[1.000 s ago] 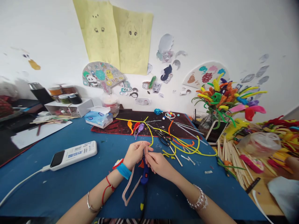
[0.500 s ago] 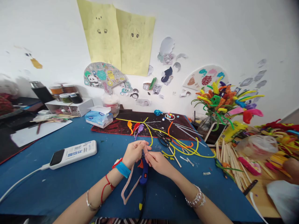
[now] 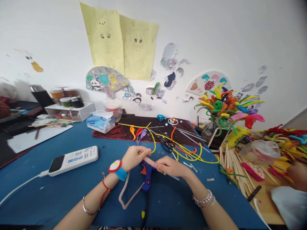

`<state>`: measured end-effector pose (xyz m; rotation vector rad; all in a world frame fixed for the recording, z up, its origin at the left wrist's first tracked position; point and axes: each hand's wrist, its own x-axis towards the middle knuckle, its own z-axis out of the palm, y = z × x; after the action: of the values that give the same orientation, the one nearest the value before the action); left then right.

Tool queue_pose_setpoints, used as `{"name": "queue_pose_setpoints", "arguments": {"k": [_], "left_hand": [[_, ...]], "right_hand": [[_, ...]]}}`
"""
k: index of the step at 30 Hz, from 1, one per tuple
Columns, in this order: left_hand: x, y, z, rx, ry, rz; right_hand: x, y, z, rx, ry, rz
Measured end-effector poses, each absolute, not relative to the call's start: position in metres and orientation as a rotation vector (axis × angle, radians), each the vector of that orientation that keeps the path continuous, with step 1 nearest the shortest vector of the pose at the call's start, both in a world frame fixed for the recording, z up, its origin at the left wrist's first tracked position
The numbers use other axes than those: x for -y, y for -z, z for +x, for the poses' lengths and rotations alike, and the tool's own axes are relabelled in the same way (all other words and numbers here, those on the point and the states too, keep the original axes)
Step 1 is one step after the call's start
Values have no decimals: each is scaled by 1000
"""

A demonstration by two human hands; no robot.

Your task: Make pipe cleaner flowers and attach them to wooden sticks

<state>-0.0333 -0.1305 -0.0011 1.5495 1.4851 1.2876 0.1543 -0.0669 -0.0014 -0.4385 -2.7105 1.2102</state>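
My left hand (image 3: 134, 158) and my right hand (image 3: 169, 166) both pinch a pale pink pipe cleaner (image 3: 124, 191), a short stretch of it spanning the gap between my fingers. Its rest drops below my left wrist in a bent loop toward the blue table. Beneath my hands lies a blue glue gun (image 3: 148, 179) with an orange trigger, its black cord running to the table's front edge. A clear glue stick pokes out near my right fingers. Just beyond are black scissors (image 3: 166, 144), yellow pipe cleaners (image 3: 199, 156) and small purple, red and orange balloon-like pieces (image 3: 143, 133).
A white power bank (image 3: 74, 159) with a cable lies at left, a tissue pack (image 3: 100, 122) behind it. At right stand a vase of pipe-cleaner flowers (image 3: 223, 105) and a phone (image 3: 218, 139). Wooden sticks (image 3: 236, 163) and a plastic bag (image 3: 260, 151) crowd the right side.
My hands have moved apart, drawing the pink pipe cleaner out between them. My left wrist has turned so the red-and-white flower on its blue band shows.
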Motion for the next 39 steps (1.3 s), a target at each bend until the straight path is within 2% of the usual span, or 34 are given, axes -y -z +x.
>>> {"name": "queue_pose_setpoints", "arguments": {"k": [3,5,8,11,13,20,24,29,34,39], "left_hand": [[136,2,-31,-1356,-983,1899],[138,4,-29,-1297,-921,2000],[139,7,-25,-1320,-970,2075],[137,11,-23,-1378,-1024,1999],[137,14,-22,-1409,-1045,1933],[139,13,-19,-1472,-1157,1880],[139,10,-19,-1502,-1224,1881],[139,8,-22,-1576,-1389,1763],[141,7,-27,-1670,-1627,1654],[142,6,-32,-1786,-1814,1579]], "right_hand": [[60,5,156,2730,-1226,-447],[53,8,157,2716,-1236,-479],[32,15,158,2629,-1052,-665],[5,26,161,2465,-517,-1085],[-11,34,163,2402,-333,-1254],[-25,43,168,2445,-340,-1444],[-25,38,177,2419,-549,-1478],[-20,21,191,2304,-956,-1283],[19,7,176,1765,-1708,-612],[82,24,135,1815,-2236,-1]]}}
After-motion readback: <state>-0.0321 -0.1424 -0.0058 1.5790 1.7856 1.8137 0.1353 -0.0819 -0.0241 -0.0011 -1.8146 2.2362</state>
